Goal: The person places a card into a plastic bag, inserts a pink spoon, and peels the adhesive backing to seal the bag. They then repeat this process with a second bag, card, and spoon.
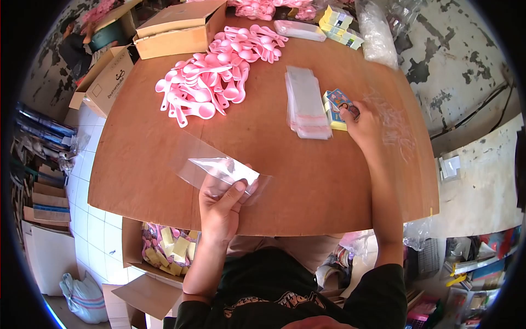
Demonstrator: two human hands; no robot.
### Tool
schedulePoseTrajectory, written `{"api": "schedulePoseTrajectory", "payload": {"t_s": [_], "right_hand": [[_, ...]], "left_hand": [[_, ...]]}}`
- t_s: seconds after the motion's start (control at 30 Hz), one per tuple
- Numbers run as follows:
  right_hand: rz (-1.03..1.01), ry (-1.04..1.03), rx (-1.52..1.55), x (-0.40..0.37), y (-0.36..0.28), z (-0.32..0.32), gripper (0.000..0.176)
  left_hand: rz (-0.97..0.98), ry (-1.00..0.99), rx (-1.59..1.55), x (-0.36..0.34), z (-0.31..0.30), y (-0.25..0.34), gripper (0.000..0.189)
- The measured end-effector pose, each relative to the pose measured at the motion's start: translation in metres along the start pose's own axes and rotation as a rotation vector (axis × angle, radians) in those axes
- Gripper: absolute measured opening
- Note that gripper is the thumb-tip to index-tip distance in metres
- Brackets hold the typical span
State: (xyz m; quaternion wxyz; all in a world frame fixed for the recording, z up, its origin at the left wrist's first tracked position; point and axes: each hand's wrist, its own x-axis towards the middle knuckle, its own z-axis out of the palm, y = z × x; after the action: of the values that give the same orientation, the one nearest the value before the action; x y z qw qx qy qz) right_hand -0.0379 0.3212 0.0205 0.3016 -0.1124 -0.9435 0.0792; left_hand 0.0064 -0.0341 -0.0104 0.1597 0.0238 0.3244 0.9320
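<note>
The right hand (364, 124) pinches a blue printed card (338, 98) atop a yellow-edged stack (338, 125) — beyond and well right of the left hand (220, 211), which pinches a clear plastic sleeve (218, 166), long axis crosswise.

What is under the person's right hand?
A blue illustrated rectangular card, above a yellow-edged stack. The right hand covers part of the card; whatever lies beneath the stack is hidden.

The brown table (301, 186) bears pink spoons (203, 95) (a loose heap); clear bags (307, 104) lie just beside printed cards (338, 98).
</note>
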Motion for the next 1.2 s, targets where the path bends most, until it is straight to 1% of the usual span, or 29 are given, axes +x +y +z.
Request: {"api": "schedulePoseTrajectory", "payload": {"t_s": [0.03,0.1,0.13,0.2,0.33,0.4,0.43,0.5,0.63,0.7,0.73,0.8,0.83,0.9,0.93,1.0,1.03,1.1,1.13,1.17,1.2], "right_hand": [[0.003,-0.002,0.001,0.000,0.003,0.002,0.043],[-0.024,0.060,-0.137,0.001,0.007,0.005,0.046],[-0.020,0.058,-0.136,0.003,0.008,0.005,0.046],[0.111,-0.134,0.015,0.002,0.009,0.001,0.051],[0.158,-0.141,0.078,0.000,0.006,0.002,0.052],[0.213,-0.077,0.127,-0.002,0.003,0.005,0.053],[0.214,-0.081,0.129,-0.003,0.001,0.006,0.053],[0.139,0.070,0.058,-0.004,-0.004,0.003,0.050],[0.100,0.133,0.100,-0.003,-0.011,-0.004,0.047],[0.020,0.192,0.030,-0.004,-0.010,-0.005,0.041],[0.020,0.192,0.030,-0.004,-0.012,-0.007,0.041],[0.128,0.074,0.149,-0.006,-0.018,-0.010,0.030],[0.128,0.074,0.149,-0.006,-0.011,-0.006,0.030],[0.017,0.166,0.298,-0.004,0.002,0.003,0.021],[0.016,0.162,0.299,-0.006,0.002,0.003,0.021],[0.050,0.112,0.502,-0.007,-0.003,-0.004,0.016],[0.039,0.096,0.509,-0.009,-0.014,-0.012,0.016],[0.215,-0.122,0.789,-0.018,-0.044,-0.032,0.014],[0.189,-0.207,0.898,-0.023,-0.060,-0.039,0.014],[0.178,-0.223,0.913,-0.030,-0.075,-0.042,0.014],[0.189,-0.341,0.978,-0.037,-0.087,-0.045,0.015]], "left_hand": [[-0.003,0.001,0.002,0.000,0.000,-0.001,0.038],[0.014,0.017,0.005,0.000,0.000,-0.001,0.036],[0.011,0.018,0.008,0.001,-0.001,-0.002,0.036],[0.017,-0.002,-0.011,0.002,-0.005,-0.003,0.037],[0.015,0.008,0.002,0.001,-0.002,-0.002,0.037],[0.026,0.036,0.003,0.000,-0.001,-0.002,0.037],[0.024,0.040,0.005,0.000,-0.001,-0.002,0.037],[0.040,0.035,0.005,0.001,-0.001,-0.001,0.039],[0.059,0.038,-0.016,0.001,-0.002,-0.003,0.041],[0.066,0.043,0.001,0.001,-0.003,-0.004,0.044],[0.066,0.043,0.000,0.001,-0.003,-0.004,0.044],[0.072,0.049,0.000,0.000,-0.003,-0.004,0.045],[0.072,0.049,0.000,0.000,-0.002,-0.004,0.045],[0.081,0.051,-0.002,0.000,-0.001,-0.004,0.045],[0.081,0.055,-0.002,0.000,-0.002,-0.004,0.045],[0.101,0.077,0.007,0.002,-0.004,-0.004,0.045],[0.110,0.095,0.002,0.002,-0.005,-0.005,0.045],[0.145,0.075,-0.023,0.003,-0.005,-0.004,0.046],[0.145,0.100,-0.039,0.003,-0.003,-0.004,0.047],[0.161,0.117,-0.035,0.003,-0.003,-0.004,0.047],[0.168,0.117,-0.041,0.003,-0.004,-0.004,0.048]]}}
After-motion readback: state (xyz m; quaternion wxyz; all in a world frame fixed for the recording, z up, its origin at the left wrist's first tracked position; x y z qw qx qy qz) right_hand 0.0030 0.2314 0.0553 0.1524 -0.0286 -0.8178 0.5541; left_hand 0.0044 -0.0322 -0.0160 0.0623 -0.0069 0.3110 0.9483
